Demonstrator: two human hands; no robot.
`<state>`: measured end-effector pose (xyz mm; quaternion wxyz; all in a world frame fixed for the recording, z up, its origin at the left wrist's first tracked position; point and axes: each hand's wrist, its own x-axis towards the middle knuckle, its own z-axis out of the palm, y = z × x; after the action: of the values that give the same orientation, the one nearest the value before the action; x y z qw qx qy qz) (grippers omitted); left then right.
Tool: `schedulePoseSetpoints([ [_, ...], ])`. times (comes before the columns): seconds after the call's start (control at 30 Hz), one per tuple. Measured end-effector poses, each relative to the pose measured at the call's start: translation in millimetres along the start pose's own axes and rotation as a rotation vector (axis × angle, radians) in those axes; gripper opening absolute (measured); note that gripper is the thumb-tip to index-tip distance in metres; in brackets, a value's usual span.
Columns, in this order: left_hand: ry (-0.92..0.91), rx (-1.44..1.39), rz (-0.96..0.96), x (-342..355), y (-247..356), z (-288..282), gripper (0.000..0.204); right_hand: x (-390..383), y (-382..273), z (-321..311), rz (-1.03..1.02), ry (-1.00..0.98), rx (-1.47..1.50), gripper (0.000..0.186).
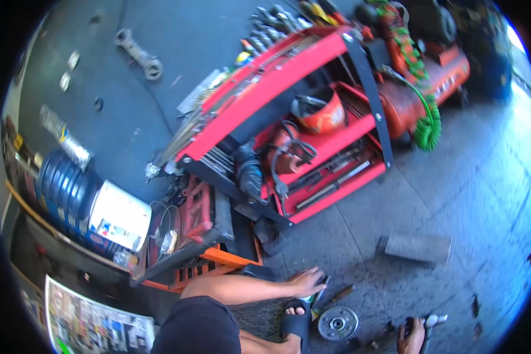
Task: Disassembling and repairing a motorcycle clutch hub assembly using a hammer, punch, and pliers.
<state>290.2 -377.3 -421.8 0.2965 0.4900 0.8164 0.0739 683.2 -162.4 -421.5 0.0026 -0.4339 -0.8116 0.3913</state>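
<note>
My left hand [307, 282] is low in the centre beside my sandalled foot [296, 321]. Its fingers curl at a thin dark object, blurred, whose kind I cannot make out. Close to it on the floor lies a brown-handled tool [343, 293]. A round metal disc part [338, 324] with a central hub and holes lies flat between my hands. To the right, at the lower edge, my right hand [412, 337] is closed at the handle of a hammer [435, 320], whose metal head points right. The lower part of this hand is cut off.
A red tool cart [265, 112] loaded with tools stands ahead, beside a red air compressor [395, 109] with a green coiled hose [428, 127]. A grey metal block [418, 249] lies on the floor. Blue bottle [68, 183] and white bucket [119, 215] are left.
</note>
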Motion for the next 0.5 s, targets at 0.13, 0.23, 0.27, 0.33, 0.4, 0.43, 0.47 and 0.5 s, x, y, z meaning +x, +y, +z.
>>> schedulePoseSetpoints([
  [0.13,-0.020,-0.104,-0.310,-68.4,-56.6,7.6,0.045,37.6,-52.5,-63.5,-0.056,-0.027,0.063,0.026],
  [0.23,0.059,-0.275,-0.374,-96.3,-58.2,2.9,0.046,87.8,-98.0,-106.0,-0.214,0.010,0.016,0.024],
  [0.27,0.042,-0.319,-0.337,-94.2,-48.3,-8.5,0.045,102.2,-114.0,-120.6,-0.376,0.084,-0.010,0.025],
  [0.33,-0.005,-0.401,-0.255,-93.8,-26.4,-32.3,0.041,118.4,-179.4,-153.2,-0.511,0.259,-0.093,0.022],
  [0.4,-0.074,-0.477,-0.172,-102.8,-2.4,-52.6,0.037,124.4,-259.2,-181.7,-0.488,0.221,-0.029,0.027],
  [0.43,-0.101,-0.511,-0.135,-108.7,10.4,-65.1,0.035,129.1,-300.2,-186.0,-0.593,0.267,-0.048,0.026],
  [0.47,-0.136,-0.544,-0.098,-114.8,20.2,-76.3,0.033,132.5,-340.5,-186.0,-0.693,0.309,-0.068,0.024],
  [0.5,-0.178,-0.585,-0.072,-129.0,31.7,-82.3,0.032,131.6,-381.6,-188.5,-0.781,0.310,-0.050,0.022],
])
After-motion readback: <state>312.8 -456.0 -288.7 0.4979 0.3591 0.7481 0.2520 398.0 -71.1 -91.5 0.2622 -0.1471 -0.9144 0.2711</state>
